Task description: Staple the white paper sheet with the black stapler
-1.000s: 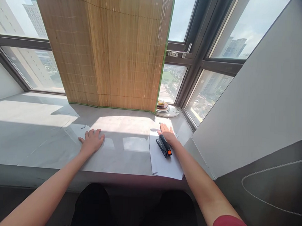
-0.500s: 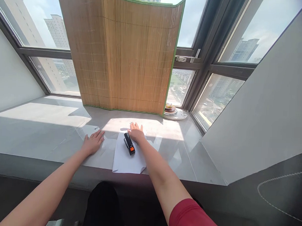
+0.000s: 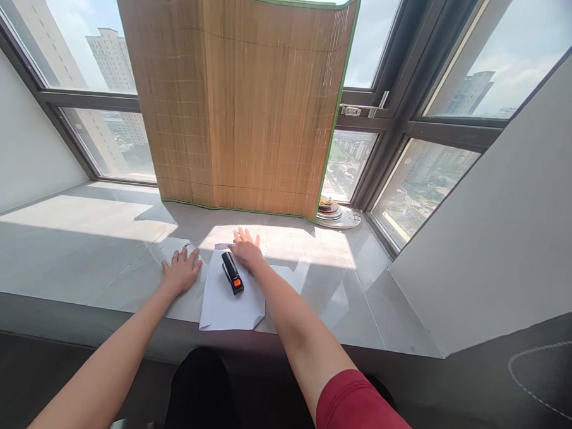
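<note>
A stack of white paper sheets (image 3: 220, 309) lies on the pale window ledge, with one near corner curled. On the paper rests a black stapler (image 3: 233, 273) with an orange patch at its near end. My right hand (image 3: 246, 248) is spread flat at the paper's far right corner, just beyond the stapler, palm down. To the left of the paper, my left hand (image 3: 182, 272) lies on the ledge with fingers apart, holding nothing. A pale shape with a small dark mark shows by its fingertips; I cannot make out what it is.
A bamboo mat (image 3: 266, 112) with green edging stands upright against the window. Stacked plates (image 3: 338, 217) sit at its right foot. The tiled ledge (image 3: 65, 268) has a front edge close to the paper; a sloping wall (image 3: 493, 236) bounds the right side.
The paper has slid left along the ledge with the stapler on it, and my right hand moved left with it. The view has shifted slightly. My left hand stays on the ledge.
</note>
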Motion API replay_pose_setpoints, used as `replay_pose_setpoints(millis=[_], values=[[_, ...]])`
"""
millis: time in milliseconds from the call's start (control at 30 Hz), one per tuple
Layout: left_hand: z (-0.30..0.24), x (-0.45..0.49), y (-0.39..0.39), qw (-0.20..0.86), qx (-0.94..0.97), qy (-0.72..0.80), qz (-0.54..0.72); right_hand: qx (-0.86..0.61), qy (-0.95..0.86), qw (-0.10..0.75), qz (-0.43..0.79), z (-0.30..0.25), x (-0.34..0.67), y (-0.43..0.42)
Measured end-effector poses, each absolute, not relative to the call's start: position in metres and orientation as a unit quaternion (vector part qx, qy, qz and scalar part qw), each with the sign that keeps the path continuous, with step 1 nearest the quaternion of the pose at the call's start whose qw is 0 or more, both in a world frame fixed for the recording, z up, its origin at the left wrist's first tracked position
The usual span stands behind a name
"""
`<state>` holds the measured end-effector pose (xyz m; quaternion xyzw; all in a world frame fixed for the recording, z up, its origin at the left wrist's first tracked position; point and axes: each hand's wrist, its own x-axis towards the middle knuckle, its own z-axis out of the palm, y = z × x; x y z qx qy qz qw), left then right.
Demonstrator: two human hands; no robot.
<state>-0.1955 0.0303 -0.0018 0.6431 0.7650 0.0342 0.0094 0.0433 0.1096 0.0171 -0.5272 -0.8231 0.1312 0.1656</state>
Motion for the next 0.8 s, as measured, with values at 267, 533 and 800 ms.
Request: replay_pose_setpoints(millis=[267, 533, 800], values=[[-0.002, -0.197, 0.031, 0.018, 0.648, 0.76, 0.047, -0.676, -0.726, 0.107, 0.067, 0.043, 0.207, 0.083], [0.002, -0.193, 0.03, 0.027, 0.639, 0.768, 0.042, -0.751, -0.66, 0.039, 0.006, 0.016, 0.37, -0.001], [0.004, -0.191, 0.027, 0.026, 0.636, 0.769, 0.06, -0.758, -0.65, 0.043, -0.009, 0.004, 0.37, 0.001]])
